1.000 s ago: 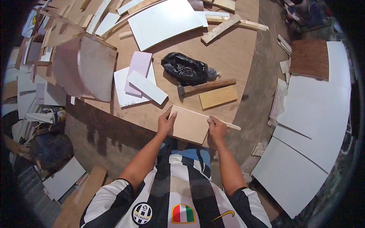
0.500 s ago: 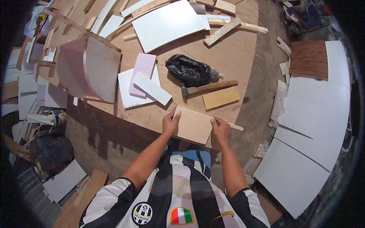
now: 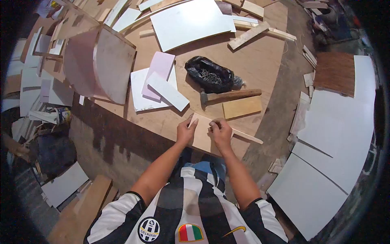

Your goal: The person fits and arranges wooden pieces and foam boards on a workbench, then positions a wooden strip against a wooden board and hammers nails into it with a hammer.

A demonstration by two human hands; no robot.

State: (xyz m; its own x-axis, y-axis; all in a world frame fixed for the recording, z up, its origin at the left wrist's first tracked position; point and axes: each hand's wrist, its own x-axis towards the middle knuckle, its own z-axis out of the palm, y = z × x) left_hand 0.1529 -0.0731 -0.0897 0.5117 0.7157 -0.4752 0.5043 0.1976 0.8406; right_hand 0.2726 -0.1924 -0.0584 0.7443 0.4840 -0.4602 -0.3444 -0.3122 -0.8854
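The fingers (image 3: 193,123) of my left hand (image 3: 185,134) pinch the left end of a smooth, pale, flat board (image 3: 201,133) in the lower middle of the frame, thumb on top. The fingers of my right hand (image 3: 222,136) bunch together over the board's right part; whether anything small sits between their tips, I cannot tell. A thin, straight wooden strip (image 3: 248,137) pokes out rightward from behind that hand. Just past the board lie a yellowish rectangular block (image 3: 242,107) and a hammer (image 3: 233,96) with a brown wooden handle. To their left, a narrow white piece (image 3: 169,92) crosses a pink one (image 3: 158,70), both over a squarish panel (image 3: 140,99). Next comes a crinkled black plastic bag (image 3: 208,86), open on a heap of nails (image 3: 209,76). Toward the top, a glossy white sheet (image 3: 189,24) and rough wood lengths (image 3: 251,35) lie on the plywood table (image 3: 268,65).

My right hand hides part of the board and strip, and some left fingertips are out of sight. The nails blur together; the frame's top edge cuts off the sheet.
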